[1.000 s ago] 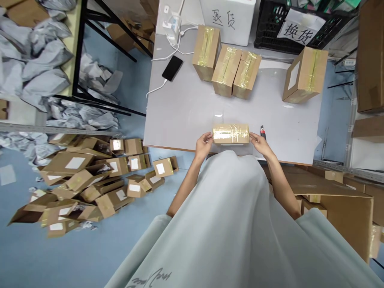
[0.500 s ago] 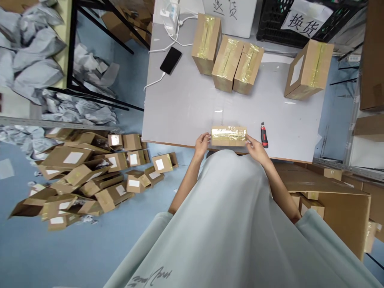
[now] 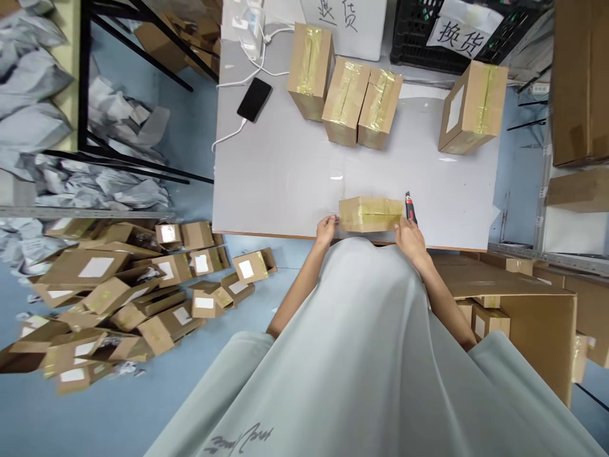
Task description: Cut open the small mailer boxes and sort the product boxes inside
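A small taped cardboard box (image 3: 370, 214) lies at the front edge of the table, close to my body. My right hand (image 3: 410, 238) grips its right end, thumb and fingers pressed against it. At the box's left end is my left hand (image 3: 326, 230), its fingers curled together in a pinch. Whether those fingertips touch the box or hold something small, I cannot tell. Just beyond my right hand lies a red and black box cutter (image 3: 410, 207), partly hidden by the hand.
Several taped cardboard boxes (image 3: 346, 101) stand along the table's back, one more box (image 3: 473, 108) at the right. A phone (image 3: 254, 99) on a cable lies back left. Behind are a black crate (image 3: 404, 38) and a white bin (image 3: 352, 44). Opened boxes (image 3: 164, 320) litter the floor at left.
The small box has turned slightly and shifted right with my right hand, nearer the box cutter. My left hand's fingers have drawn together. The whole view has moved a little.
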{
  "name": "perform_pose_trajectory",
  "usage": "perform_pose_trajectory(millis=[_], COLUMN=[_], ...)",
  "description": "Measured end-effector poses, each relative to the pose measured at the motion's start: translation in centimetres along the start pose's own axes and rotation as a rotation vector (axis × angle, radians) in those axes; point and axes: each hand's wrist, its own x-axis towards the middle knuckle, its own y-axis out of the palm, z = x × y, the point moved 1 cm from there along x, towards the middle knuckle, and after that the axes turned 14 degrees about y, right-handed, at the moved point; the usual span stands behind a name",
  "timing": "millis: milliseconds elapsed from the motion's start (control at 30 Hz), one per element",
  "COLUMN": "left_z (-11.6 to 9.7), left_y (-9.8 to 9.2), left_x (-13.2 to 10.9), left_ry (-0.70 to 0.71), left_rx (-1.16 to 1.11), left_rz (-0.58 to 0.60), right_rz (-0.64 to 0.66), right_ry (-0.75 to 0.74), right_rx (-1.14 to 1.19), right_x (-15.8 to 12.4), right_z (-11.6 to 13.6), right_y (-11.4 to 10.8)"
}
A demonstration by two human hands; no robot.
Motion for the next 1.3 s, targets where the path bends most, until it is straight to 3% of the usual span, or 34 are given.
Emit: perform_pose_trajectory(millis=[200,433,567,733,933,1033,1133,1300], left_z=[-2.4,-6.0,-6.1,-4.6,-1.7,-0.7,-0.4,-0.7], left_y=[1.8,-1.1,-3.1,-3.9,-2.9,-1.9,-0.2,3.0], left_x=[-2.3,-4.2,-4.0,-3.7,-2.1,-1.2,-1.0,-1.7], left_ry=[0.138,0.350,0.335,0.294,0.100,0.057,0.068,0.101], left_rx=[-0.032,0.062,0.105,0.019,-0.019,0.033,0.021,-0.086], left_rz=[0.117,0.069,0.068,0.083,0.040,0.047,0.106,0.272], right_rz=[0.082,0.168,0.244,0.181,0.160,-0.010,-0.169,-0.159], right_ry=[0.014,-0.025,-0.063,-0.042,0.008,0.058,0.053,0.039], right_rx=[0.213,0.171,0.187,0.159,0.229,0.237,0.242,0.264], right_x=[-0.9,-0.6,0.7,1.7,3.5,3.4,2.0,-0.5], right_z=[2.1,4.8,5.2,5.3,2.5,0.7,0.1,1.4], right_y=[-2.0,-1.6,0.2,1.5,-0.3,-2.4,-4.0,-4.1])
